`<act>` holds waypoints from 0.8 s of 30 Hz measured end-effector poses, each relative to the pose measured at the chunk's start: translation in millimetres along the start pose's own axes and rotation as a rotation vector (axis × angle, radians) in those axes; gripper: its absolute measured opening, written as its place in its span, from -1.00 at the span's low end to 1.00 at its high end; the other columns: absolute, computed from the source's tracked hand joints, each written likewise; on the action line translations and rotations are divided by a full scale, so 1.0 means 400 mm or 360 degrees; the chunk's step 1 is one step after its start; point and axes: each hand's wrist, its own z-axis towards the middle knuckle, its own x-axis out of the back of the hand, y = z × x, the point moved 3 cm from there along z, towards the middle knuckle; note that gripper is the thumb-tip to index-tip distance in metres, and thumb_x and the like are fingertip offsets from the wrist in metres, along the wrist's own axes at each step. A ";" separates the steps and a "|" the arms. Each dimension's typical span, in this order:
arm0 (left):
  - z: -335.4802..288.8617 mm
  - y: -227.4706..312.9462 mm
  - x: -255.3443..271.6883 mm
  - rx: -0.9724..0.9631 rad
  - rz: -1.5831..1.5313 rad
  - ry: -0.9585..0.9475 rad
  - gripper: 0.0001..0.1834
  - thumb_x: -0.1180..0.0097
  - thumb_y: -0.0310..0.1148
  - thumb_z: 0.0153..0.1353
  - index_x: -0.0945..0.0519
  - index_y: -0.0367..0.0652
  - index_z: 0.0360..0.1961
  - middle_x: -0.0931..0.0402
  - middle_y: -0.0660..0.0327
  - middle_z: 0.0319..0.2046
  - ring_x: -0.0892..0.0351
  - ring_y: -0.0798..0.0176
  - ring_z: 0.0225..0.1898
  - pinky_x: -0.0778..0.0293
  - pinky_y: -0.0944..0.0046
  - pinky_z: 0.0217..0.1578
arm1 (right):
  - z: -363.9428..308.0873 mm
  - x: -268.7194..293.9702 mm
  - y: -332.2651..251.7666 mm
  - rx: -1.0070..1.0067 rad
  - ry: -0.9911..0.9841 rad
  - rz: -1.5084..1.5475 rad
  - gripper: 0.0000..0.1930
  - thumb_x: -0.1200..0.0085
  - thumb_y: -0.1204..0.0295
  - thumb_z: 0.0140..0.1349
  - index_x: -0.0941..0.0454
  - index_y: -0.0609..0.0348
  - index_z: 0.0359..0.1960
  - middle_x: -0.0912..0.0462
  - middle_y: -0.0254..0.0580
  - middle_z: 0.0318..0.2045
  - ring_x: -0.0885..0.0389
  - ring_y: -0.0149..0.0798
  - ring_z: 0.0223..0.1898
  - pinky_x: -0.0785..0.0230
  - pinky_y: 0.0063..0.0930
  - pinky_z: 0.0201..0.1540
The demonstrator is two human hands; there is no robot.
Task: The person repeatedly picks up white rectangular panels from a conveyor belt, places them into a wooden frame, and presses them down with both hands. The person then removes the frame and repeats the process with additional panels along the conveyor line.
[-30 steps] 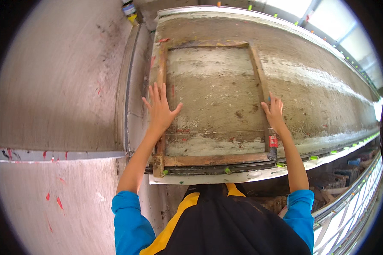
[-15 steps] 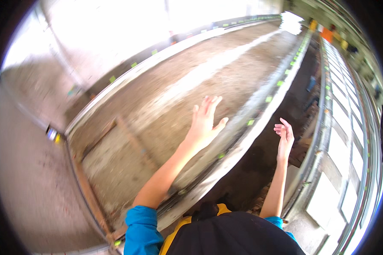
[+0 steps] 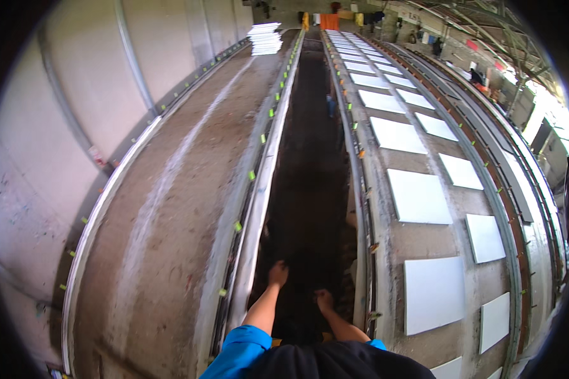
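Note:
My left hand (image 3: 277, 275) hangs over the dark aisle between two long tables, near the white edge of the left table (image 3: 177, 208). Its fingers look curled in, and nothing shows in them. My right hand (image 3: 324, 301) is a little lower and closer to the right table (image 3: 389, 252), also rounded into a loose fist with nothing visible in it. Neither hand touches a table. Both are small and dim against the aisle. Flat white square panels, such as the large near one (image 3: 434, 295), lie in two rows along the right table.
A stack of white panels (image 3: 265, 39) stands at the left table's far end. Green tags (image 3: 238, 225) line the table edges. The aisle (image 3: 312, 164) runs ahead toward an orange cloth (image 3: 329, 22). A pale wall (image 3: 88, 82) borders the left side.
My view has swung to the right and now faces down the aisle. Both hands, earlier raised with fingers apart, have dropped and curled. The left has left its place above the left table.

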 end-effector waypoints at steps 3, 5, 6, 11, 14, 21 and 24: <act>0.079 -0.044 -0.034 -0.0019 0.0029 0.0098 -0.58 0.01 -0.33 0.01 -0.45 -0.32 -0.09 -0.50 -0.13 -0.23 -0.46 -0.11 -0.10 -0.35 0.11 -0.05 | 0.156 0.011 0.099 -0.0033 0.0003 -0.0578 -0.78 0.03 0.36 0.07 -0.55 0.15 -0.28 -0.60 -0.03 -0.30 -0.59 -0.09 -0.26 -0.41 -0.23 -0.23; 0.136 -0.080 -0.040 -0.0025 0.0140 0.0037 -0.63 0.02 -0.32 0.02 -0.49 -0.32 -0.16 -0.50 -0.14 -0.24 -0.46 -0.12 -0.11 -0.36 0.09 -0.06 | 0.241 -0.025 0.061 -0.0044 -0.0156 -0.0740 -0.75 0.03 0.32 0.05 -0.55 0.16 -0.27 -0.58 0.03 -0.27 -0.55 -0.02 -0.21 -0.38 -0.17 -0.16; 0.174 -0.088 -0.036 -0.0031 0.0191 0.0011 -0.65 0.02 -0.31 0.02 -0.51 -0.31 -0.19 -0.50 -0.15 -0.24 -0.46 -0.13 -0.11 -0.36 0.07 -0.07 | 0.298 -0.051 0.048 -0.0040 -0.0231 -0.0824 -0.73 0.03 0.31 0.04 -0.55 0.16 -0.27 -0.57 0.06 -0.25 -0.54 0.02 -0.18 -0.36 -0.14 -0.13; 0.458 0.089 -0.136 -0.0278 -0.0100 -0.0111 -0.71 0.05 -0.31 0.04 -0.56 -0.28 -0.30 -0.50 -0.12 -0.22 -0.47 -0.13 -0.12 -0.38 0.05 -0.08 | 0.758 -0.066 0.099 0.0648 -0.0525 -0.1441 -0.70 0.09 0.32 0.08 -0.53 0.25 -0.26 -0.52 0.17 -0.19 -0.48 0.11 -0.11 -0.31 -0.11 -0.04; 0.615 0.042 -0.057 -0.0150 0.0092 -0.0145 -0.68 0.05 -0.31 0.05 -0.54 -0.28 -0.23 -0.49 -0.12 -0.19 -0.45 -0.12 -0.09 -0.37 0.05 -0.06 | 0.825 -0.135 -0.141 0.0618 -0.0568 -0.1005 -0.71 0.11 0.31 0.10 -0.52 0.23 -0.24 -0.52 0.17 -0.20 -0.49 0.12 -0.13 -0.33 -0.13 -0.06; 0.910 0.181 -0.103 -0.0099 0.0114 -0.0230 -0.65 0.03 -0.31 0.05 -0.51 -0.28 -0.16 -0.48 -0.13 -0.17 -0.43 -0.12 -0.06 -0.34 0.04 -0.02 | 1.004 -0.017 -0.480 0.0478 -0.0540 -0.0954 -0.65 0.09 0.26 0.09 -0.48 0.24 -0.17 -0.52 0.17 -0.18 -0.48 0.14 -0.13 -0.35 -0.15 -0.06; 1.066 0.174 -0.151 -0.0155 0.0084 -0.0247 -0.64 0.04 -0.31 0.06 -0.50 -0.28 -0.14 -0.47 -0.13 -0.15 -0.41 -0.12 -0.04 -0.32 0.04 0.00 | 1.177 -0.018 -0.502 0.0353 -0.0640 -0.1251 -0.61 0.08 0.24 0.08 -0.46 0.23 -0.12 -0.51 0.16 -0.15 -0.47 0.14 -0.11 -0.35 -0.14 -0.06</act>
